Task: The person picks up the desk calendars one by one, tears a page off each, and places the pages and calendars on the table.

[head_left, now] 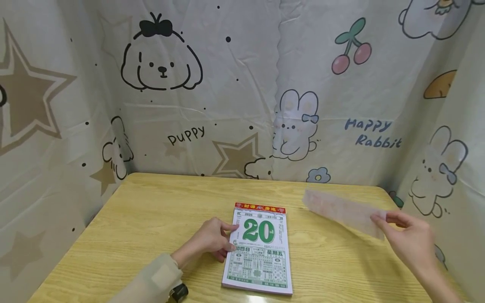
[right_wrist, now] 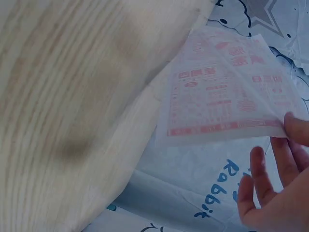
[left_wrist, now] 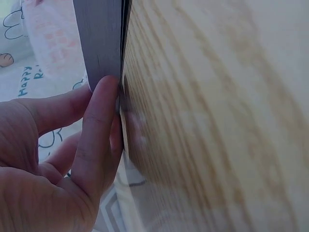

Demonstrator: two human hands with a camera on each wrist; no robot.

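Note:
A thick tear-off calendar (head_left: 257,252) lies on the table, with a red top strip and a large green 20 on its front sheet. My left hand (head_left: 216,240) grips its left edge, fingertips reaching onto the face. In the left wrist view, the left hand's fingers (left_wrist: 99,121) press against the side of the calendar's page stack (left_wrist: 99,43). Off to the right, my right hand (head_left: 409,240) pinches a thin, translucent calendar sheet (head_left: 341,210) by one end and holds it up. Red print shows on that sheet in the right wrist view.
The wood-grain table (head_left: 159,210) meets a printed cloth (head_left: 227,105) at its back and sides. A small black object (head_left: 179,291) sits by the left sleeve at the front.

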